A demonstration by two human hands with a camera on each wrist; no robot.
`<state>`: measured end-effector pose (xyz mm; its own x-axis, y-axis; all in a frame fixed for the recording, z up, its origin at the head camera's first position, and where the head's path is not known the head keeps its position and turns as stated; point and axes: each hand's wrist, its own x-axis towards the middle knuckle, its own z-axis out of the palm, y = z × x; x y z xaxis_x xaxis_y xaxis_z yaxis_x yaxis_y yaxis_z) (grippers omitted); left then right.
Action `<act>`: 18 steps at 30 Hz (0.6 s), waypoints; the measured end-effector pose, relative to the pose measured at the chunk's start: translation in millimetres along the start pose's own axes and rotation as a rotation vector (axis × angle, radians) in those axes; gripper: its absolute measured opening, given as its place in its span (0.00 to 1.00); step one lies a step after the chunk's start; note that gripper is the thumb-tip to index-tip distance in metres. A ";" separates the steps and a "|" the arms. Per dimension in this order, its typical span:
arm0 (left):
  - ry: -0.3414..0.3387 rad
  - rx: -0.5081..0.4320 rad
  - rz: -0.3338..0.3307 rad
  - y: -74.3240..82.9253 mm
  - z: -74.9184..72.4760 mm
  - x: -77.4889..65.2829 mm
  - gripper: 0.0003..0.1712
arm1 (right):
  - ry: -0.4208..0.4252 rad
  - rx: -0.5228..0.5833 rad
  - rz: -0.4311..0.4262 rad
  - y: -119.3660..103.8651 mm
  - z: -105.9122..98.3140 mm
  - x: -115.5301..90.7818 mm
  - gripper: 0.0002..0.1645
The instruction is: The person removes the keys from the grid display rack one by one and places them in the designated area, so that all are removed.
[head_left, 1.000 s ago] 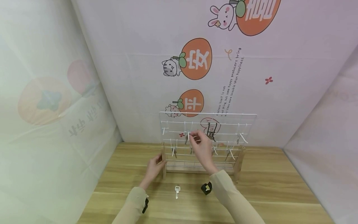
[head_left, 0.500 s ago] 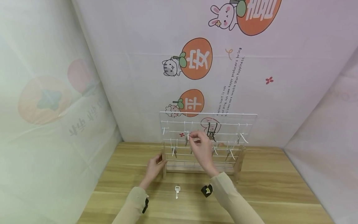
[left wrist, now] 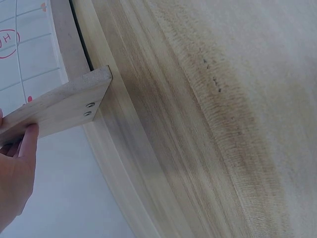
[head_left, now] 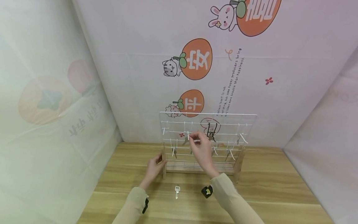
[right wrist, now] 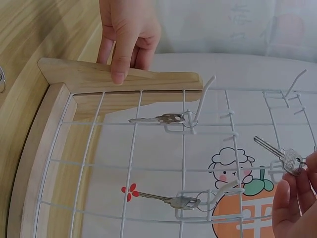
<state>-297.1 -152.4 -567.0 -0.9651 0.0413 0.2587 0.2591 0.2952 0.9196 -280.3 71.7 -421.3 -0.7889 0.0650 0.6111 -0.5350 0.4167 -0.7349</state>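
Note:
My left hand (head_left: 153,168) grips the wooden side post (left wrist: 59,111) of a white wire grid rack (head_left: 208,114), thumb on one face. At an upper hook, my right hand (head_left: 202,149) pinches a silver key (right wrist: 291,159) near its ring; the fingertips are partly cut off at the right wrist view's edge. The key's blade points away from the fingers. Two more keys with rings hang on white hooks nearby, an upper key (right wrist: 171,119) and a lower key (right wrist: 185,202). On the table before the rack lies a loose key (head_left: 177,192).
A small black item with a yellowish top (head_left: 207,191) lies by the right sleeve. More keys hang on the rack's right side, near a black hook (head_left: 211,132) and a white hook (head_left: 242,137). Printed cloth (head_left: 139,77) stands behind the wooden table (head_left: 268,186).
The key at my right hand now slants further left, where it hung more upright before. Both hands have stayed almost in place.

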 end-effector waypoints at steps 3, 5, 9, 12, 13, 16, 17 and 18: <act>-0.001 0.002 -0.004 0.0 0.2 -0.4 0.31 | -0.008 0.006 0.011 0.4 0.4 -0.2 0.03; -0.002 0.001 -0.017 0.7 0.5 -0.5 0.31 | -0.013 0.007 0.013 0.9 0.6 -0.5 0.04; -0.002 -0.005 -0.040 2.9 1.2 -0.5 0.31 | -0.016 0.000 0.008 1.7 0.5 -1.3 0.04; 0.002 -0.002 -0.031 4.2 1.4 -0.5 0.31 | -0.015 0.000 0.001 1.8 0.0 -1.8 0.04; 0.003 -0.003 -0.025 4.4 1.4 -0.6 0.30 | -0.016 0.002 -0.002 1.7 -0.2 -2.1 0.04; 0.005 -0.008 -0.003 4.2 1.8 -0.6 0.30 | -0.018 0.008 -0.008 1.2 -0.8 -3.0 0.04; 0.007 -0.011 0.004 4.1 2.0 -0.6 0.30 | -0.020 0.010 -0.010 1.0 -1.0 -3.4 0.04; 0.007 -0.013 0.012 4.0 2.1 -0.8 0.29 | -0.019 0.008 -0.014 0.7 -1.2 -3.9 0.04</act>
<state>-295.4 -149.3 -564.1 -0.9616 0.0381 0.2717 0.2712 0.2821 0.9203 -277.2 72.9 -423.9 -0.7870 0.0418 0.6155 -0.5484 0.4098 -0.7289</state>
